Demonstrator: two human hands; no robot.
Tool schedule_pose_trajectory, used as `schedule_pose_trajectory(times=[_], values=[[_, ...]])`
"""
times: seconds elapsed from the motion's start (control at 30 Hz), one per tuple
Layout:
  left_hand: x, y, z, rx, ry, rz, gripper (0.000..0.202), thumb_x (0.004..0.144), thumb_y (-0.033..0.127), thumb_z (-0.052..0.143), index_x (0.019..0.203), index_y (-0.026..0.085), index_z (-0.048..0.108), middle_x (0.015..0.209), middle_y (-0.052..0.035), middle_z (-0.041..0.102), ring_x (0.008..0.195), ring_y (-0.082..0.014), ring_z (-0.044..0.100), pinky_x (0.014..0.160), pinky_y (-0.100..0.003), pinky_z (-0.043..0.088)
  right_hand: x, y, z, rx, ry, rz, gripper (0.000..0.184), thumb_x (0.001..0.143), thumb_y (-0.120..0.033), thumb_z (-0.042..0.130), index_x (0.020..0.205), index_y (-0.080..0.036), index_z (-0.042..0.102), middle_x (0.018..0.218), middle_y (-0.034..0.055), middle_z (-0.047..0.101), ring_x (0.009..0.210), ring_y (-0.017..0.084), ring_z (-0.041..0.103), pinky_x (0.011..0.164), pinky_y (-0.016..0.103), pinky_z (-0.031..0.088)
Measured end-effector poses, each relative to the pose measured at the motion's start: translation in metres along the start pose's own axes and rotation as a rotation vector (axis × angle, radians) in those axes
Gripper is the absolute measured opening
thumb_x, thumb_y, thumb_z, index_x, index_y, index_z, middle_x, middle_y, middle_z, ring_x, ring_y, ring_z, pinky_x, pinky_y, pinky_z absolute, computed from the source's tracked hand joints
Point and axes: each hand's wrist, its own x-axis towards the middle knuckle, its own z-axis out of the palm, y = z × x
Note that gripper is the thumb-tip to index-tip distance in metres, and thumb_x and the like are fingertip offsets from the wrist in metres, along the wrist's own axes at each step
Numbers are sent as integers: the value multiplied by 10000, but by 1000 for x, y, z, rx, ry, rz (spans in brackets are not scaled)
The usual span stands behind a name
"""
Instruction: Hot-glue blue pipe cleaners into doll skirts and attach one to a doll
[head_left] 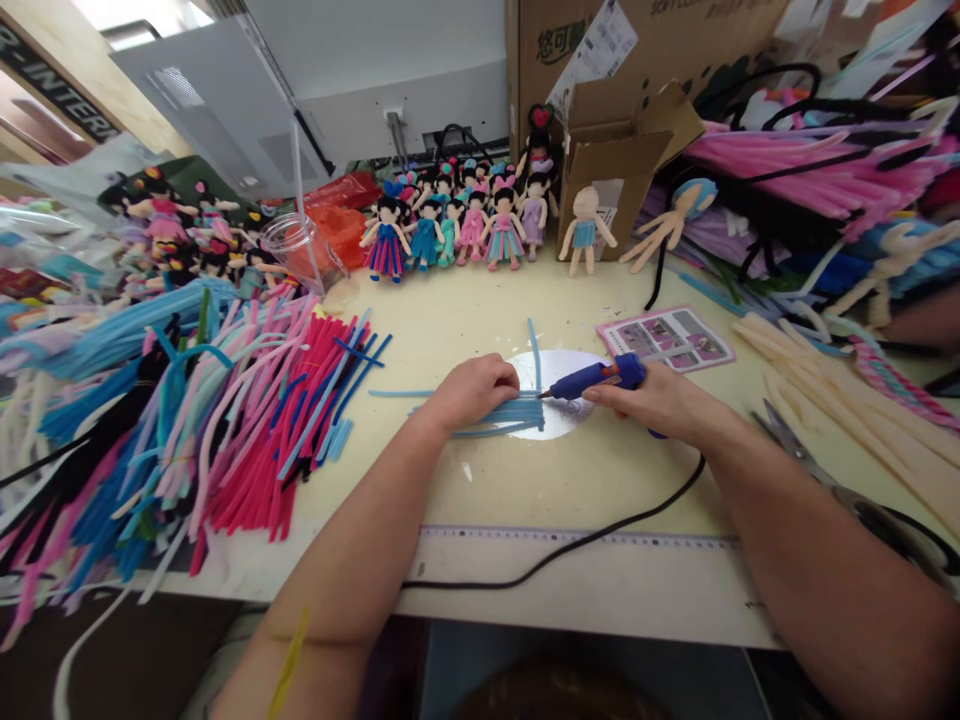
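My right hand grips a blue hot glue gun, and its nozzle points left at the edge of a row of light-blue pipe cleaners. My left hand, fingers curled and pressed together, holds these pipe cleaners down side by side; the fingertips are partly hidden. One blue pipe cleaner stands out crosswise from the row's right end, pointing away from me. Beneath the work lies a shiny silver disc, partly covered by the row and my hands.
Bundles of coloured pipe cleaners fill the left side. Several small dolls stand at the back beside an open cardboard box. Scissors, beige strips and a picture card lie right. A black cord crosses the front.
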Motion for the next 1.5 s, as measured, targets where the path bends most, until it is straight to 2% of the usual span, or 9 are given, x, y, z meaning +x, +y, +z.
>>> schedule_pose_trajectory(times=[0.57, 0.73, 0.93, 1.2, 1.4, 1.5], values=[[0, 1, -1, 1, -9, 0, 126, 817, 193, 560, 789, 187, 683, 847, -24, 643, 812, -154, 581, 753, -281, 441, -1, -3, -1, 46, -11, -24, 298, 717, -497, 679, 791, -209, 696, 499, -25, 500, 473, 119, 441, 430, 238, 323], [0, 2, -2, -5, -15, -3, 129, 821, 190, 558, 786, 189, 682, 844, -22, 641, 812, -150, 580, 750, -275, 440, -3, -6, -2, 33, 19, -41, 276, 714, -478, 685, 762, -208, 709, 472, -26, 482, 489, 128, 464, 438, 237, 328], [-1, 3, -3, -8, -20, -8, 126, 815, 186, 560, 786, 191, 682, 842, -21, 643, 813, -152, 580, 755, -277, 443, -2, -4, -2, 23, 15, -30, 271, 695, -486, 697, 755, -222, 708, 546, -21, 545, 514, 123, 471, 450, 235, 334], [-1, 3, -3, 6, -29, -10, 141, 813, 187, 548, 788, 198, 687, 849, -21, 647, 819, -157, 582, 773, -290, 454, -3, -3, -2, 56, 3, -46, 288, 709, -497, 682, 760, -214, 696, 499, -29, 490, 489, 120, 447, 433, 238, 313], [-1, 3, -1, 21, -18, 6, 147, 805, 182, 542, 785, 197, 686, 846, -20, 644, 805, -156, 581, 759, -285, 447, -2, -2, -3, 35, -18, 31, 334, 706, -543, 662, 729, -210, 647, 550, -18, 559, 499, 123, 486, 431, 233, 362], [-2, 3, -1, 25, -15, 11, 140, 800, 182, 544, 777, 196, 681, 836, -17, 640, 790, -153, 578, 741, -284, 441, -3, -2, -5, 39, -20, 27, 332, 709, -534, 658, 708, -204, 624, 575, -7, 588, 507, 122, 495, 426, 226, 373]])
